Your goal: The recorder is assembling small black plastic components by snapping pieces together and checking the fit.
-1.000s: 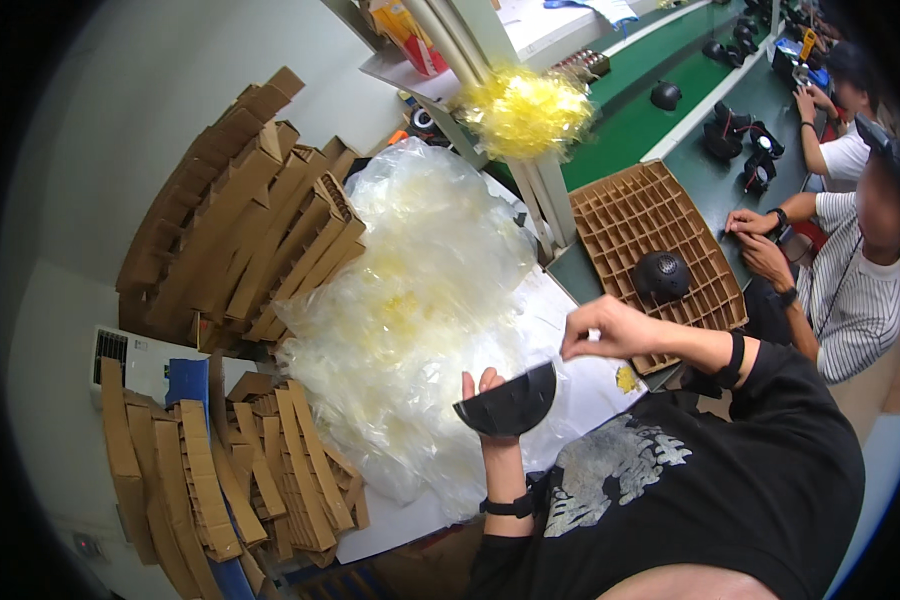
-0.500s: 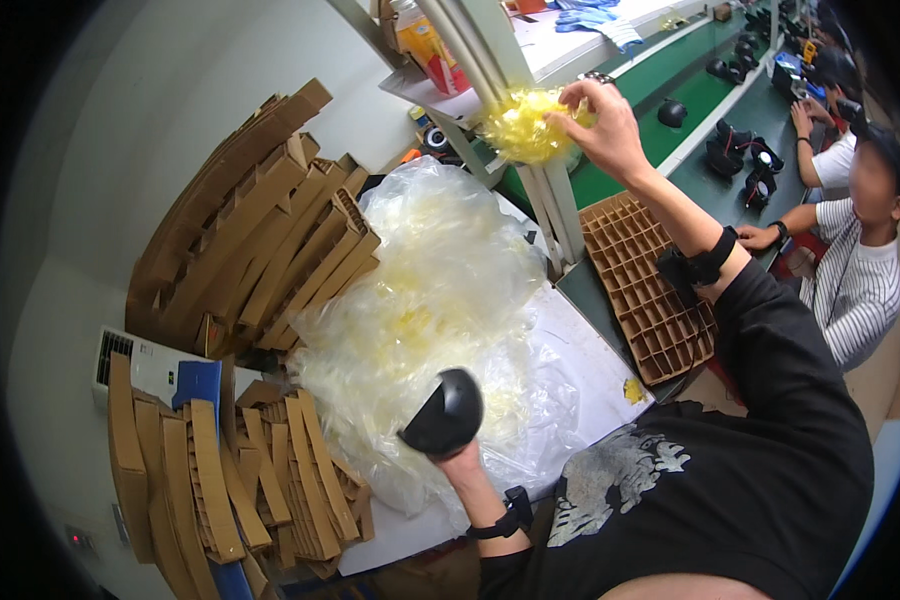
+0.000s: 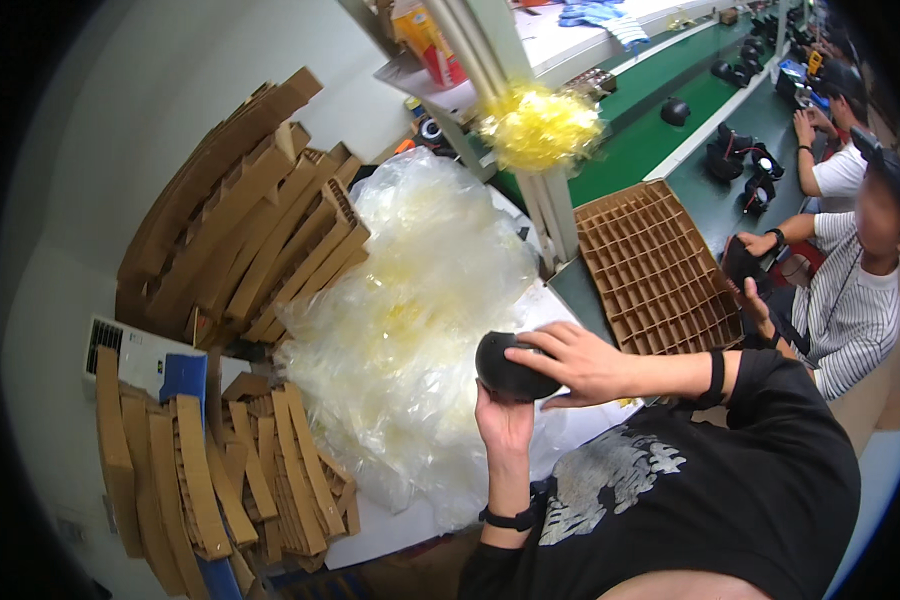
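Note:
A black rounded device (image 3: 508, 369) sits between my two hands above the white table (image 3: 570, 430). My left hand (image 3: 505, 420) grips it from below. My right hand (image 3: 582, 365) lies over its top and right side, fingers curled on it. Just to the left rises a big heap of clear plastic bags (image 3: 410, 320). A bunch of yellow ties (image 3: 540, 125) hangs on the white post (image 3: 545, 215) behind.
Brown cardboard divider strips are stacked at the back left (image 3: 240, 220) and the front left (image 3: 210, 470). An empty cardboard grid tray (image 3: 655, 270) lies at the right. Beyond it a green conveyor (image 3: 660, 130) carries black devices; other people (image 3: 850, 290) sit beside it.
My right hand came down from the yellow ties on the post onto the black device. My left hand has brought the device to the right, nearer my chest.

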Motion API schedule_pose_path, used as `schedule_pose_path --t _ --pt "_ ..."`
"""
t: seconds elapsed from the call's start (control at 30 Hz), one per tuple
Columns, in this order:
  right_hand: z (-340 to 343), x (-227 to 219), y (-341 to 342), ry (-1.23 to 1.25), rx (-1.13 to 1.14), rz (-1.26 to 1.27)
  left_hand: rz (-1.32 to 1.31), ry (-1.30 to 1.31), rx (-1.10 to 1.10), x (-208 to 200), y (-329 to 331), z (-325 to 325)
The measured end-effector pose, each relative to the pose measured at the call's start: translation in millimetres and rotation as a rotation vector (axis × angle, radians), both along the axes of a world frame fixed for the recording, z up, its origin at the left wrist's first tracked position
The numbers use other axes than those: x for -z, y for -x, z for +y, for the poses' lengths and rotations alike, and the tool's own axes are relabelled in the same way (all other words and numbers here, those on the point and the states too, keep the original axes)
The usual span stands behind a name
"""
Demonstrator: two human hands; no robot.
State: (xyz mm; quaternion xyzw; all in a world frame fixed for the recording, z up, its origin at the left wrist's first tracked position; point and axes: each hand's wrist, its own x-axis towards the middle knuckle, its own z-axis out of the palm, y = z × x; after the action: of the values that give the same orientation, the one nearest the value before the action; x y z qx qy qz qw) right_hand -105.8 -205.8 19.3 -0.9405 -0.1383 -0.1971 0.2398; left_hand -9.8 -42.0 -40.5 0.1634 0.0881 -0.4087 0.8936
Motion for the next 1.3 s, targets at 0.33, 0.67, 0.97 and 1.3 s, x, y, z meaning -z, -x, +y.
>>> schedule_pose_path --t 0.33,0.67,0.97,1.3 --pt "-178 126 -14 -1.21 0.713 0.268 0.018 -0.439 -0.036 69 18 54" --pt "-385 199 -110 -1.193 1.495 -0.109 0.158 -0.755 -0.254 100 66 115" --pt "-449 282 -163 -0.947 1.583 -0.168 -0.594 -2.07 0.08 181 145 182" --pt "-333 220 -104 -1.547 0.927 -0.089 -0.859 -2.307 0.29 245 62 190"
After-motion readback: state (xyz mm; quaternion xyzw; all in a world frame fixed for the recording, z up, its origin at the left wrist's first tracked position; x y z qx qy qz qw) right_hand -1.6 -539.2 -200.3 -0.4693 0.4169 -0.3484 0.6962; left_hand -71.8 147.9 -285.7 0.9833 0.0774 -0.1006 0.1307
